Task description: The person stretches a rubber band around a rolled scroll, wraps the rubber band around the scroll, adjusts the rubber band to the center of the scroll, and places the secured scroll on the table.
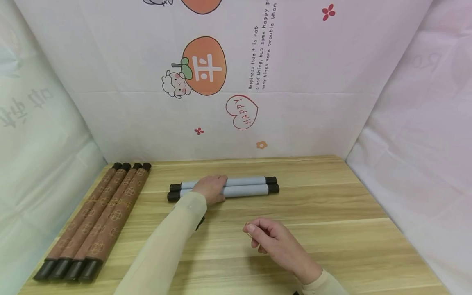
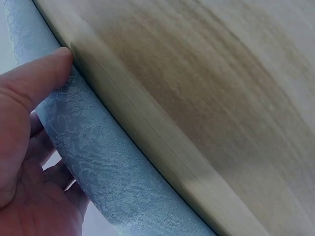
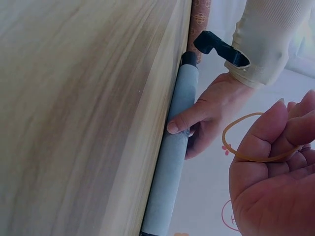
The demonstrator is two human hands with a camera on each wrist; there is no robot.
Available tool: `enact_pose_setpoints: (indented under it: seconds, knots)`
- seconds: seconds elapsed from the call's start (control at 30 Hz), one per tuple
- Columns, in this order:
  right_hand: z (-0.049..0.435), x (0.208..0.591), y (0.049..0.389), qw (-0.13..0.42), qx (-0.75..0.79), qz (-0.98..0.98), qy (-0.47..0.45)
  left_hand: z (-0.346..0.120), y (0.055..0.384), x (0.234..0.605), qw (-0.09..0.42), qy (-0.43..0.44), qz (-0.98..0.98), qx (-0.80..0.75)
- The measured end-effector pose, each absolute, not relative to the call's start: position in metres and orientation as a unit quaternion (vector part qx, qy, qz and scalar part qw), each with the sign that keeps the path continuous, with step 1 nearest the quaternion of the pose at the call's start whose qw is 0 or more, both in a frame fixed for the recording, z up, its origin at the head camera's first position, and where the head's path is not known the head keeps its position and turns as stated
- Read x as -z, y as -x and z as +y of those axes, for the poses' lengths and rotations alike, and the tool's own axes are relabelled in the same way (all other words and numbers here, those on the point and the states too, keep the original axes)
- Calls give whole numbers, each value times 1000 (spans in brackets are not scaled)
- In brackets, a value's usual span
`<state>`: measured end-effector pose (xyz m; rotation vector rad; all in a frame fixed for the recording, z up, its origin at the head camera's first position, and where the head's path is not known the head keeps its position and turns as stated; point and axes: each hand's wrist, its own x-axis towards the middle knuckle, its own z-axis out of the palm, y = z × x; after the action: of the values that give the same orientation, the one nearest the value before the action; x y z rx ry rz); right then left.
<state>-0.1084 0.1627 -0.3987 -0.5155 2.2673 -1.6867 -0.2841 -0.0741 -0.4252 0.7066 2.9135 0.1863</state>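
Observation:
Two light blue scrolls (image 1: 246, 190) with black end knobs lie side by side across the table. My left hand (image 1: 211, 189) reaches over them near their middle and grips the pair, thumb on the near side and fingers on the far side. A woven floral pattern shows on the blue scroll (image 2: 113, 162) in the left wrist view. Nearer the front, my right hand (image 1: 274, 243) is raised apart from the scrolls. It pinches a thin yellowish rubber band (image 3: 256, 159), whose loop hangs partly round the fingers.
At the left, several brown patterned scrolls (image 1: 123, 205) with black ends lie in a row, a thin yellowish band (image 1: 107, 201) across their middle. The wood-grain table (image 1: 332, 229) is enclosed at the back and sides by white printed cloth (image 1: 295, 82).

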Motion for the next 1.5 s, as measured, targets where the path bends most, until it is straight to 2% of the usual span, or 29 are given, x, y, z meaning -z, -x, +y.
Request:
enact_pose_setpoints:
  seconds: [0.77,0.97,1.5]
  knots:
    - [161,400,106,138,577,787,172,-60,278,436,28,-199,978,-47]
    - [160,400,104,136,575,788,171,-57,276,434,20,-215,975,-52]
    - [161,398,103,137,576,787,173,-56,278,436,26,-217,974,-67]
